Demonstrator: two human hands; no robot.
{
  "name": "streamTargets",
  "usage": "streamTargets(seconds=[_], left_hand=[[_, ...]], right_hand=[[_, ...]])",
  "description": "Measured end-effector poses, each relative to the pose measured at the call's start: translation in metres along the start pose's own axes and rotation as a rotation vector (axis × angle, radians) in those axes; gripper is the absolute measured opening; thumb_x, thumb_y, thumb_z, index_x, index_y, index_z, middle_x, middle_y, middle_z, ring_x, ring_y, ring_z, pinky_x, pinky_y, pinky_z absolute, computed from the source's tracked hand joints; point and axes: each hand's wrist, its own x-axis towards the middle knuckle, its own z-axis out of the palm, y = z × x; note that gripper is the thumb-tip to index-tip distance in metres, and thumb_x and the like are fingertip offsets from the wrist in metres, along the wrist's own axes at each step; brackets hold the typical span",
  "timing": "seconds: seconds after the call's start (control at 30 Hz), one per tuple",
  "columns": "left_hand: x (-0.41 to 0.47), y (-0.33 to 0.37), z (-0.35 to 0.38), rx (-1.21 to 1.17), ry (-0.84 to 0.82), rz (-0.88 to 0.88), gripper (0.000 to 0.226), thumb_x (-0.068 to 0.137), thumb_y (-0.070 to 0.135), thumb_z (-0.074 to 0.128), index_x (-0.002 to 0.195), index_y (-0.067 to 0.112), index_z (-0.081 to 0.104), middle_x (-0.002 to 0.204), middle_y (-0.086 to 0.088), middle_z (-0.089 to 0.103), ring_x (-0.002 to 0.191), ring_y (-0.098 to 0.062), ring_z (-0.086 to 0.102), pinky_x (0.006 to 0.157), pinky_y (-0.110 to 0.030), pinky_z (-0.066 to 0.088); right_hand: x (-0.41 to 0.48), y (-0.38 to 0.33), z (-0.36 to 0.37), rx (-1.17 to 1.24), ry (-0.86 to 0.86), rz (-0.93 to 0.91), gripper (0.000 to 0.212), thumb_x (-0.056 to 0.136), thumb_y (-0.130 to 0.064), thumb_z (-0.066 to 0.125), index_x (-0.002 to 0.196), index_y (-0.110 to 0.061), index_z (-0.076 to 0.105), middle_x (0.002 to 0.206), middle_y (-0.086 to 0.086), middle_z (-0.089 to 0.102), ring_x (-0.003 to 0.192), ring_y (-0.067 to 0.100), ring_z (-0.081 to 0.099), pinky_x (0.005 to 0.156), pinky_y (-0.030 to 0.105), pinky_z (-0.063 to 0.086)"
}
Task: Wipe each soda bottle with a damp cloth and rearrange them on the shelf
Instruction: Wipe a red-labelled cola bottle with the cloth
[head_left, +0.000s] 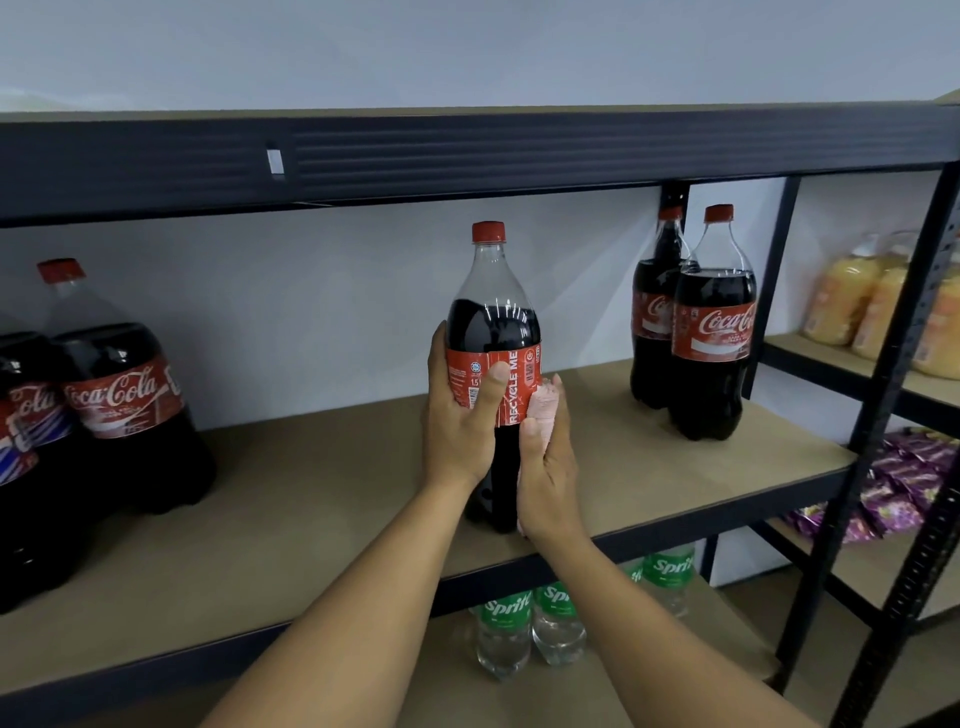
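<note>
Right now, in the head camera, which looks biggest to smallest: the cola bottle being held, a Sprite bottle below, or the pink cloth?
1. held cola bottle
2. Sprite bottle, its top hidden behind the shelf edge
3. pink cloth, mostly covered by the right hand, so its rank is unsure

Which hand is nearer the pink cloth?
Right. The right hand holds the cloth against the bottle, on its right side; the left hand grips the label on the opposite side, off the cloth.

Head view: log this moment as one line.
step: wiping | left hand grips red-capped plastic cola bottle at label | right hand holds pink cloth against bottle | bottle upright over brown shelf board
</note>
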Motion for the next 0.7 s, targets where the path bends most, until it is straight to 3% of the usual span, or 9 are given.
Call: streamTargets(seconds=[0.1, 0.23, 0.3, 0.4, 0.47, 0.53, 0.6, 0.7], left_hand=[[-0.002, 0.0, 0.003, 0.059, 0.039, 0.001, 0.091, 0.082, 0.083, 0.055, 0.157, 0.034, 0.035, 0.132, 0.026, 0.061, 0.111, -0.001, 0.068, 0.087, -0.021, 0.058], [-0.004, 0.001, 0.005, 0.138, 0.065, 0.001, 0.082, 0.087, 0.076, 0.047, 0.157, 0.037, 0.034, 0.122, 0.046, 0.055, 0.105, 0.014, 0.062, 0.078, -0.007, 0.049], [-0.005, 0.002, 0.005, 0.121, 0.078, -0.02, 0.086, 0.087, 0.083, 0.043, 0.159, 0.037, 0.032, 0.125, 0.04, 0.058, 0.109, 0.011, 0.062, 0.081, -0.008, 0.049], [-0.006, 0.0, 0.004, 0.105, 0.081, -0.043, 0.093, 0.084, 0.091, 0.04, 0.16, 0.039, 0.03, 0.137, 0.02, 0.061, 0.115, 0.003, 0.064, 0.087, -0.015, 0.053], [-0.006, 0.0, 0.005, 0.112, 0.077, -0.046, 0.088, 0.086, 0.087, 0.041, 0.16, 0.04, 0.029, 0.135, 0.021, 0.062, 0.113, 0.004, 0.065, 0.086, -0.013, 0.052], [-0.006, 0.0, 0.005, 0.14, 0.08, -0.036, 0.084, 0.088, 0.084, 0.041, 0.159, 0.04, 0.029, 0.128, 0.032, 0.061, 0.109, 0.009, 0.064, 0.083, -0.01, 0.051], [-0.005, -0.002, 0.004, 0.168, 0.087, -0.026, 0.079, 0.09, 0.079, 0.04, 0.159, 0.041, 0.03, 0.122, 0.039, 0.059, 0.104, 0.012, 0.064, 0.079, -0.01, 0.051], [-0.005, -0.004, 0.003, 0.178, 0.086, -0.023, 0.088, 0.086, 0.089, 0.036, 0.159, 0.041, 0.029, 0.132, 0.025, 0.061, 0.108, 0.002, 0.066, 0.084, -0.023, 0.057]], right_hand=[[0.003, -0.007, 0.002, -0.001, 0.001, -0.022, 0.086, 0.094, -0.086, 0.031, 0.166, -0.041, 0.017, 0.17, -0.014, 0.031, 0.154, 0.001, 0.029, 0.127, 0.043, 0.031], [0.039, -0.056, -0.002, -0.013, -0.019, -0.096, 0.069, 0.103, -0.07, 0.035, 0.164, -0.043, 0.019, 0.166, -0.007, 0.039, 0.143, 0.005, 0.042, 0.12, 0.044, 0.04], [0.07, -0.089, -0.004, -0.05, -0.061, -0.17, 0.063, 0.106, -0.066, 0.038, 0.163, -0.044, 0.024, 0.166, -0.005, 0.04, 0.147, 0.014, 0.043, 0.12, 0.046, 0.041], [0.101, -0.125, -0.004, -0.048, -0.103, -0.228, 0.056, 0.109, -0.055, 0.044, 0.16, -0.033, 0.037, 0.154, -0.005, 0.052, 0.138, 0.013, 0.05, 0.115, 0.037, 0.045], [0.101, -0.125, -0.004, -0.032, -0.098, -0.24, 0.057, 0.108, -0.057, 0.044, 0.159, -0.033, 0.039, 0.153, -0.006, 0.054, 0.137, 0.012, 0.051, 0.114, 0.035, 0.045], [0.083, -0.107, -0.002, -0.031, -0.071, -0.204, 0.058, 0.107, -0.061, 0.04, 0.161, -0.038, 0.034, 0.158, -0.009, 0.049, 0.142, 0.012, 0.048, 0.114, 0.034, 0.043], [0.053, -0.076, -0.002, 0.015, -0.026, -0.094, 0.054, 0.108, -0.062, 0.037, 0.158, -0.044, 0.032, 0.144, -0.016, 0.055, 0.13, 0.005, 0.055, 0.104, 0.03, 0.047], [0.005, -0.037, -0.004, 0.079, -0.011, 0.068, 0.037, 0.108, -0.06, 0.031, 0.14, -0.049, 0.045, 0.113, -0.031, 0.066, 0.101, -0.013, 0.062, 0.082, 0.014, 0.047]])
